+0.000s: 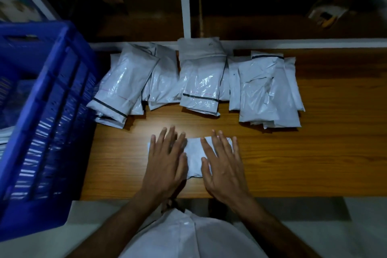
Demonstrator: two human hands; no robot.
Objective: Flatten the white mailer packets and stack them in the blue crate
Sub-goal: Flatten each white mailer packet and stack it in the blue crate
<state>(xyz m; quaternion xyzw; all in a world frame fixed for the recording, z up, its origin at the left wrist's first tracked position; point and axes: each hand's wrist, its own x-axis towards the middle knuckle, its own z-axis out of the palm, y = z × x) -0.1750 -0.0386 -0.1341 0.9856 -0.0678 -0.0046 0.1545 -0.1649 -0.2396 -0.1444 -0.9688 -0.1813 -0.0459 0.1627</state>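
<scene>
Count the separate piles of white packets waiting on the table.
3 piles along the table's far edge: left pile beside the blue crate, middle pile, right pile. Packets overlap, so each pile's count is hidden.

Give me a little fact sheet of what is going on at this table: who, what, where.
Activity: a person flattens one white mailer packet on the wooden table
Left hand: fingers straight, pressing the packet's left part
Right hand: fingers straight, pressing its right part
Waiting packets: overlapping piles of packets along the table's far edge
Blue crate: at the person's left, beside the table; white items show inside, too dim to identify
Lighting: dim, brightest near the hands
</scene>
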